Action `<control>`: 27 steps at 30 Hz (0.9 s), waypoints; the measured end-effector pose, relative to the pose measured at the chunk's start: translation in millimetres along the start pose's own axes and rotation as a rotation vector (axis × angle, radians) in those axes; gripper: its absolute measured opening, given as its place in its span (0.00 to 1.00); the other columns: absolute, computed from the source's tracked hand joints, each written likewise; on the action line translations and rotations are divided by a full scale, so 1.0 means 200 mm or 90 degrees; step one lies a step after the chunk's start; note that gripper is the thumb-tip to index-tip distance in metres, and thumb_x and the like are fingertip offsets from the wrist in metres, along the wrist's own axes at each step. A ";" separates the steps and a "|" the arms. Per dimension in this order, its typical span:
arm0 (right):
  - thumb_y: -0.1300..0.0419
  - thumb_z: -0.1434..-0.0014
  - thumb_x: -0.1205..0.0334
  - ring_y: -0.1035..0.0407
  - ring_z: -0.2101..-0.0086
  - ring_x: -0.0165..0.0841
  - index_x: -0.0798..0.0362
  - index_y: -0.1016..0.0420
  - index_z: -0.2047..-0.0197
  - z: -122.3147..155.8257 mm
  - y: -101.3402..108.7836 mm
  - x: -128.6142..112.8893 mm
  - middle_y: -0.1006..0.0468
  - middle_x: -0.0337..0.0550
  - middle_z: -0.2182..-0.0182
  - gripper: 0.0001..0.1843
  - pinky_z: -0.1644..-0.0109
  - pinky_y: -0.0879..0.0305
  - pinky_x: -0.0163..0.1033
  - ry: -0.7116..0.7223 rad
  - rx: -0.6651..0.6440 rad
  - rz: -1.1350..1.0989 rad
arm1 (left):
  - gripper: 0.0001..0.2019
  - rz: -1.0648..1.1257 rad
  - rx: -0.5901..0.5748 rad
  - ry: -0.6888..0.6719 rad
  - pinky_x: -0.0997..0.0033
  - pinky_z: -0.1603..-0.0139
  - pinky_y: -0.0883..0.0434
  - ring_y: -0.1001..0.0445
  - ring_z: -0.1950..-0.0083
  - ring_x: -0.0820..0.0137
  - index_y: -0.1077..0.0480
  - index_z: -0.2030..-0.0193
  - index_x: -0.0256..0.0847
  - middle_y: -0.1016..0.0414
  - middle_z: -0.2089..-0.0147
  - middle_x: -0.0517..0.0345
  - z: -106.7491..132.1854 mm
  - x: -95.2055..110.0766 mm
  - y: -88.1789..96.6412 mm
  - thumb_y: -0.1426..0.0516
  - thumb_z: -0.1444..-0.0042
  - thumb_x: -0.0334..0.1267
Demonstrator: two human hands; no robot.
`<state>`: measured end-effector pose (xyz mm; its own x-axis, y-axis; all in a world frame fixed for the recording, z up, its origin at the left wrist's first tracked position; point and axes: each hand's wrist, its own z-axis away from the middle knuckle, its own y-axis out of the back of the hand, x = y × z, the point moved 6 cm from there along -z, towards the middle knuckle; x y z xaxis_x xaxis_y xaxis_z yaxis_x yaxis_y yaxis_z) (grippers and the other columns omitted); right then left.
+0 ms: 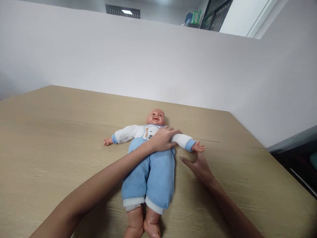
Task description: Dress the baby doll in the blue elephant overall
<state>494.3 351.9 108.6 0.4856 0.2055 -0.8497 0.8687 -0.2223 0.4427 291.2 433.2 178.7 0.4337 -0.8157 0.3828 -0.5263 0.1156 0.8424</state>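
A baby doll (pixel 162 175) lies on its back on the wooden table, head away from me and arms spread wide. It wears fuzzy light-blue trousers and a white top with blue cuffs and a printed animal face; its feet are bare. My left hand (pixel 164 138) reaches across the doll's chest, thumb and fingers closed around the upper part of the white sleeve (pixel 182 140) on the right side. Just below that sleeve's cuff is my right hand (pixel 201 167), its thumb held apart from the fingers. The doll's small hand (pixel 198 146) partly hides those fingers.
The wooden table (pixel 61 138) has seams running across it and meets a pale partition wall (pixel 138 62) at the back. Beyond the wall's top sits a green package (pixel 196 17). Something dark stands past the table's right edge.
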 end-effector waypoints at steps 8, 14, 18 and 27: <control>0.33 0.34 0.54 0.31 0.34 0.57 0.46 0.23 0.33 0.04 -0.20 -0.12 0.22 0.56 0.34 0.27 0.26 0.38 0.69 0.173 -0.212 0.107 | 0.21 0.213 0.197 0.026 0.53 0.40 0.28 0.22 0.44 0.52 0.24 0.39 0.40 0.17 0.43 0.45 0.06 -0.05 0.10 0.37 0.37 0.41; 0.41 0.26 0.47 0.28 0.37 0.50 0.44 0.22 0.36 0.01 -0.37 -0.24 0.19 0.52 0.39 0.20 0.25 0.37 0.63 0.086 -0.299 -0.087 | 0.20 0.459 0.313 0.065 0.53 0.32 0.28 0.22 0.38 0.53 0.26 0.40 0.42 0.19 0.41 0.46 0.16 -0.15 0.21 0.35 0.36 0.45; 0.35 0.30 0.37 0.24 0.40 0.46 0.42 0.24 0.39 -0.03 -0.46 -0.29 0.18 0.48 0.40 0.24 0.30 0.29 0.54 -0.013 -0.277 -0.279 | 0.28 0.590 0.443 0.117 0.51 0.27 0.30 0.23 0.33 0.53 0.28 0.38 0.45 0.21 0.35 0.47 0.26 -0.27 0.27 0.31 0.38 0.54; 0.29 0.36 0.38 0.23 0.44 0.44 0.44 0.21 0.47 -0.17 -0.66 -0.46 0.15 0.43 0.48 0.23 0.35 0.27 0.50 -0.078 -0.293 -0.370 | 0.31 0.665 0.572 0.230 0.51 0.38 0.23 0.21 0.37 0.49 0.26 0.50 0.46 0.17 0.51 0.51 0.37 -0.42 0.35 0.28 0.46 0.67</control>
<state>337.8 394.3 137.1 -0.0553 0.0548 -0.9970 0.9482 0.3156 -0.0353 162.8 467.5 177.7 -0.3482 -0.3784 0.8576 -0.9337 0.0589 -0.3531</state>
